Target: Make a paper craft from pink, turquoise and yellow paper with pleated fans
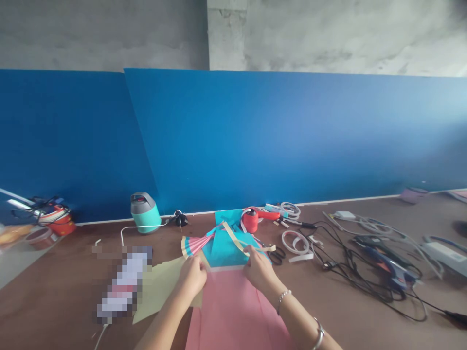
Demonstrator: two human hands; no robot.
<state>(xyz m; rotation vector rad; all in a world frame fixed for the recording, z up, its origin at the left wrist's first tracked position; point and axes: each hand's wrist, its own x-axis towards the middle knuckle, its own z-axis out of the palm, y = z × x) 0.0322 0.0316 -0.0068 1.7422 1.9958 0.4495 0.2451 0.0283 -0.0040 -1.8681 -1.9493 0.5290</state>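
A sheet of pink paper (237, 311) lies in front of me, with a whitish strip (226, 268) along its far edge. My left hand (194, 273) is closed in a pinch at the sheet's far left corner. At the far right corner, my right hand (257, 265) also pinches the paper. A narrow cream strip (234, 236) passes by my right fingertips; whether they grip it too I cannot tell. Just beyond lie turquoise paper (228, 250) and a pleated pink paper fan (199, 242). Yellowish paper (158, 284) spreads beside and partly under my left hand.
Black-handled scissors (278, 256), a red spool (250, 221) and a tape roll (295, 243) sit beyond my right hand. Tangled black cables (350, 267) cover the right side. A turquoise-grey bottle-like container (145, 212) and a blurred-out phone-like object (126, 282) are left. A blue partition (255, 146) stands behind.
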